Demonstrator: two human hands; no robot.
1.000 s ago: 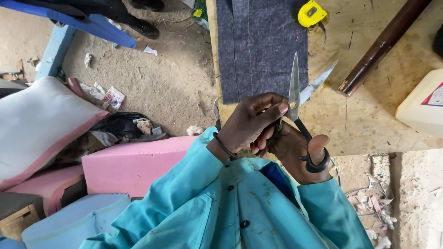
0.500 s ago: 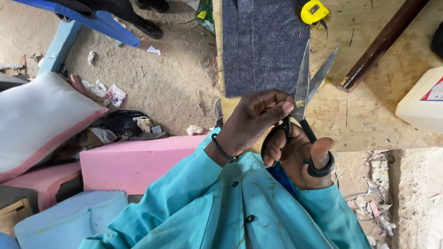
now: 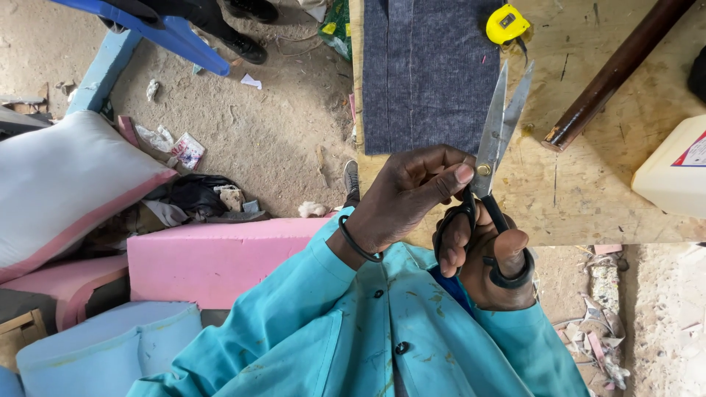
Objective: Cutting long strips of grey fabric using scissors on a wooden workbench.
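Note:
My right hand (image 3: pixel 485 261) grips the black handles of large steel scissors (image 3: pixel 498 129), fingers through the loops. The blades point up over the plywood table (image 3: pixel 588 184) and are nearly closed, tips slightly apart. My left hand (image 3: pixel 408 195) reaches across, with its fingertip pressed at the scissors' pivot. A dark grey fabric piece (image 3: pixel 426 73) lies flat on the table just left of the blades. Both arms wear teal sleeves, and a black band sits on the left wrist.
A yellow tape measure (image 3: pixel 507 24) lies beside the fabric's top right. A brown pole (image 3: pixel 614 73) crosses the table, with a white jug (image 3: pixel 673 173) at the right edge. Pink foam blocks (image 3: pixel 213 257) and cushions (image 3: pixel 66 184) sit on the dirt floor at left.
The scissor blades have closed from a wide V to nearly together. Both hands have shifted slightly right and up with the scissors.

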